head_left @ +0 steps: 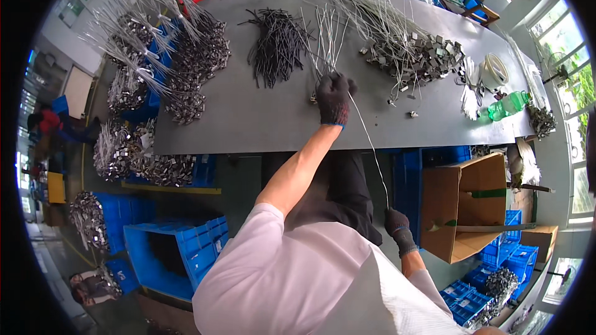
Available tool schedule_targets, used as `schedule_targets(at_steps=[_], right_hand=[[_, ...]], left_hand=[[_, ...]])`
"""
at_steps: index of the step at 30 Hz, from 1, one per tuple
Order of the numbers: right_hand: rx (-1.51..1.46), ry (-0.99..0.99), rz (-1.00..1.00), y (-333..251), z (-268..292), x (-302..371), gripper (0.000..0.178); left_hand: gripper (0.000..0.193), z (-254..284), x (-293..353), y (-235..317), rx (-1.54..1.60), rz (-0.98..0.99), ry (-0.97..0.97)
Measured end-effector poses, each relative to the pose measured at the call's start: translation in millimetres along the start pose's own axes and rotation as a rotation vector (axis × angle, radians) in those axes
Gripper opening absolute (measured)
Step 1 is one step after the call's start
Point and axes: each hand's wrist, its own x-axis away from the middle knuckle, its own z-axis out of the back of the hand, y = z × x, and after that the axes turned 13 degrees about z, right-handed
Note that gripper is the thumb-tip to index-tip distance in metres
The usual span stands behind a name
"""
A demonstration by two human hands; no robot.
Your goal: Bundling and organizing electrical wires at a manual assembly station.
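Observation:
My left hand [334, 98], in a dark knit glove, is closed around a small bunch of thin grey wires [327, 40] that fan out across the grey table [248, 118]. One thin wire [370, 146] runs taut from that hand down to my gloved right hand [397, 224], which pinches its lower end beside my hip, below the table edge. A pile of black wires [277, 46] lies just left of the bunch. To the right lies a heap of grey wires with metal connectors [415, 56].
Bundles of wired metal parts [186, 62] hang over the table's left end above blue crates [174, 251]. An open cardboard box [467, 205] stands at my right. A green bottle [508, 105] and white cable coil [495, 71] sit at the table's right. Another person [90, 285] crouches lower left.

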Motion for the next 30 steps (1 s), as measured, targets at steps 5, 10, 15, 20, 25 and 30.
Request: schedule_targets(at_steps=[5,10,15,20,25,30], right_hand=[[-0.028,-0.123,0.033,13.0,-16.2,0.8,0.023],[-0.211,0.447,0.304,-35.2,59.6,-48.8,0.022],[-0.667,0.979,0.37,-111.8,160.0,-102.5,0.032],[-0.484,1.093,0.46,-133.3,155.3,-128.7,0.035],[-1.364,0.745,0.383,-127.9,131.1,-159.8,0.055],[-0.478,0.898,0.595,-128.4,143.8,-148.9,0.069]], left_hand=[[0.017,8.1,10.6,-1.5,-0.435,0.287,-0.339],[0.02,-11.0,33.8,-26.9,-0.338,0.428,-0.347],[0.021,-12.8,84.4,-45.7,-0.197,0.514,-0.531],[0.024,16.7,102.2,-28.4,-0.635,0.227,-0.548],[0.024,30.8,111.8,-29.9,-0.671,-0.028,-0.534],[0.023,35.3,93.6,-36.7,-0.658,0.117,-0.519]])
